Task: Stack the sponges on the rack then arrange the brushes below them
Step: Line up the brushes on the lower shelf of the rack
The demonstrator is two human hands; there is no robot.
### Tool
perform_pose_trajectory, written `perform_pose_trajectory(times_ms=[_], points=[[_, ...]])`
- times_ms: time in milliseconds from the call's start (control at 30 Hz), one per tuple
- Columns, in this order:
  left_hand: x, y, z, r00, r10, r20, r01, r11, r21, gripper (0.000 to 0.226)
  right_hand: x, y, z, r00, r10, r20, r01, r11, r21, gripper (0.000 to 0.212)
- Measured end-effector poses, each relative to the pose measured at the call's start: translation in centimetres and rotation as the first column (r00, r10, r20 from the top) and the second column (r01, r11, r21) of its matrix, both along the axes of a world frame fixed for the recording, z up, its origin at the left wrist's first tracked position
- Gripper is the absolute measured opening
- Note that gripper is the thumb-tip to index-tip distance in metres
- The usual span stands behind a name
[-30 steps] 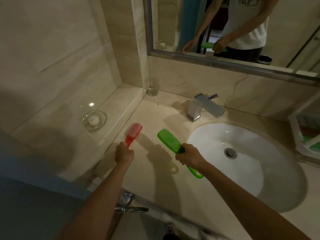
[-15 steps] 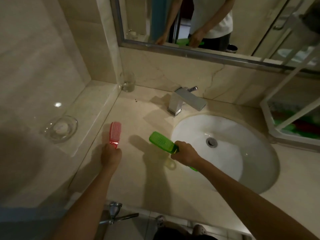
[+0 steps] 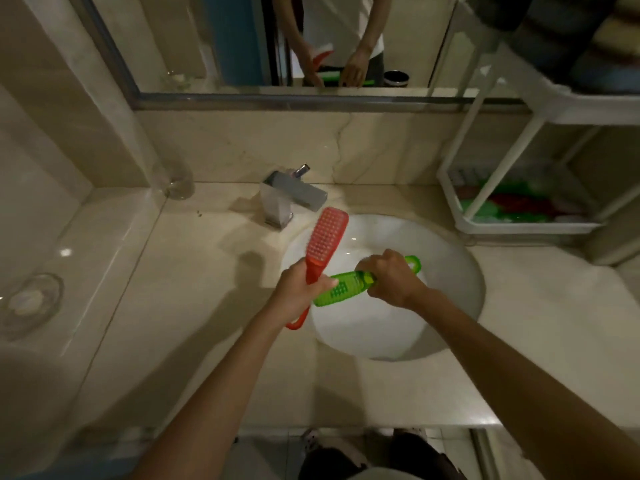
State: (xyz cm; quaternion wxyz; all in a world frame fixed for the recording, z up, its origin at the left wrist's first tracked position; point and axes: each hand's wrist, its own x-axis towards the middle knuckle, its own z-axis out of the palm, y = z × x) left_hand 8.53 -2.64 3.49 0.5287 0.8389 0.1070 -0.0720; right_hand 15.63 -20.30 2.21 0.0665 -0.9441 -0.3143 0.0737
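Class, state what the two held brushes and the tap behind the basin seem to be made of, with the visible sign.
The red brush: likely moulded plastic, glossy and translucent; light glows through its head. The green brush: likely the same plastic, translucent and shiny. The tap: seemingly polished metal; its flat faces reflect light.

Logged red brush as translucent orange-red, bristle field pale pink in a dotted grid. Logged green brush as translucent bright green, marked with a darker green grid of small squares. Recorded sink as plain white; tap as polished silver; countertop as glossy beige with faint cream veining; wall as the same beige, crossed by one thin dark vein. Noted rack as white, lower-shelf contents as blurred green and red patches. Noted mirror frame as grey metal.
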Motion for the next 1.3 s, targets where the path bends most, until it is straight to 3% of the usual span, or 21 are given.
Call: perform_pose_trajectory(times_ms=[133, 200, 267, 300, 367, 433, 467, 533, 667, 700, 767, 833, 933, 1033, 1200, 1300], points=[[1.9, -6.1, 0.8, 0.981, -0.18, -0.065, 0.186, 0.978, 0.092, 0.02, 1.6, -5.1, 0.4, 0.992, 0.054, 0.111, -0.06, 0.997, 0.048, 0.033], [3.0, -9.5, 1.0, 0.98, -0.187, -0.069, 0.192, 0.978, 0.08, 0.017, 2.4, -8.4, -0.1, 0.985, -0.005, 0.174, -0.023, 0.987, 0.158, 0.03], [4.2, -13.2, 1.3, 0.987, -0.144, -0.068, 0.147, 0.989, 0.033, 0.019, 2.8, -11.8, -0.9, 0.971, -0.168, 0.169, 0.093, 0.92, 0.38, 0.042], [4.9, -15.1, 1.4, 0.991, -0.114, -0.065, 0.114, 0.993, 0.006, 0.023, 2.9, -13.5, -0.9, 0.955, -0.278, 0.103, 0.189, 0.84, 0.509, 0.051], [6.3, -19.0, 1.6, 0.996, -0.077, -0.053, 0.075, 0.997, -0.032, 0.023, 2.9, -16.9, -0.3, 0.873, -0.431, -0.229, 0.452, 0.539, 0.71, 0.06], [7.5, -23.1, 1.9, 0.995, -0.088, -0.054, 0.084, 0.995, -0.061, 0.017, 3.3, -20.4, 0.3, 0.756, -0.459, -0.466, 0.598, 0.195, 0.778, 0.054], [8.0, -25.0, 1.9, 0.993, -0.1, -0.061, 0.095, 0.992, -0.078, 0.015, 3.4, -22.0, 0.6, 0.716, -0.465, -0.52, 0.616, 0.07, 0.785, 0.047], [8.6, -28.4, 1.7, 0.992, -0.106, -0.07, 0.097, 0.988, -0.12, 0.017, 3.6, -24.6, 0.9, 0.677, -0.515, -0.526, 0.599, -0.029, 0.8, 0.033], [9.4, -33.0, 1.7, 0.997, -0.01, -0.077, -0.009, 0.971, -0.239, 0.012, 4.2, -27.5, 0.7, 0.622, -0.569, -0.538, 0.619, -0.064, 0.783, 0.023], [9.9, -33.8, 1.9, 0.998, 0.023, -0.063, -0.039, 0.962, -0.269, 0.005, 4.5, -27.7, 0.8, 0.625, -0.522, -0.58, 0.635, -0.092, 0.767, 0.017], [11.2, -34.9, 2.6, 0.997, 0.066, -0.045, -0.075, 0.96, -0.269, 0.02, 5.3, -27.8, 1.5, 0.623, -0.352, -0.698, 0.695, -0.159, 0.701, 0.009], [12.5, -35.6, 3.2, 0.998, 0.062, -0.02, -0.065, 0.955, -0.289, 0.004, 6.3, -27.9, 2.1, 0.6, -0.233, -0.765, 0.746, -0.183, 0.641, 0.019], [14.1, -36.0, 3.5, 0.999, 0.04, -0.018, -0.044, 0.951, -0.306, 0.005, 7.6, -28.1, 2.8, 0.571, -0.166, -0.804, 0.796, -0.126, 0.591, 0.012], [15.1, -35.7, 2.9, 0.997, 0.017, -0.079, -0.035, 0.97, -0.239, 0.028, 9.2, -28.6, 3.1, 0.524, -0.154, -0.838, 0.836, -0.098, 0.54, 0.018], [15.4, -33.2, 1.3, 0.984, 0.109, -0.139, -0.129, 0.982, -0.14, 0.026, 13.4, -28.9, 3.5, 0.513, -0.214, -0.831, 0.849, -0.016, 0.528, 0.013], [15.3, -31.8, 1.2, 0.981, 0.129, -0.144, -0.137, 0.989, -0.048, 0.022, 15.8, -28.3, 3.8, 0.515, -0.281, -0.81, 0.854, 0.083, 0.514, 0.028]])
